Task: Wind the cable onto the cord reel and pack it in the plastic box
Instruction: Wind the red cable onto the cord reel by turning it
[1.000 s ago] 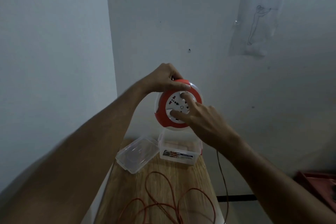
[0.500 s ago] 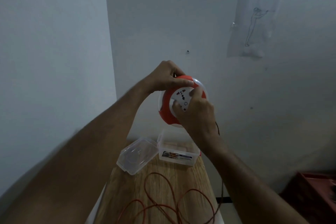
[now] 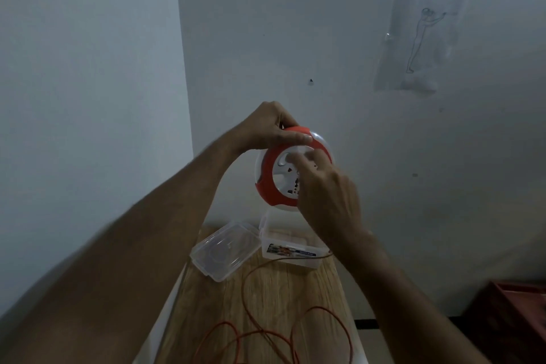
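Orange-and-white cord reel (image 3: 270, 183) is being held in the air above the wooden table (image 3: 266, 304). The left hand (image 3: 266, 127) is gripping its upper rim, thumb curled across the front. The right hand (image 3: 328, 189) is pressing bent fingers against the white centre disc. Orange cable (image 3: 251, 313) is lying in loose loops on the table, near the open plastic box (image 3: 291, 247) and its lid (image 3: 226, 250).

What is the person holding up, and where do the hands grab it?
A round red and white plastic cord reel. The left hand grips its top rim; the right hand has its fingers on the white centre face.
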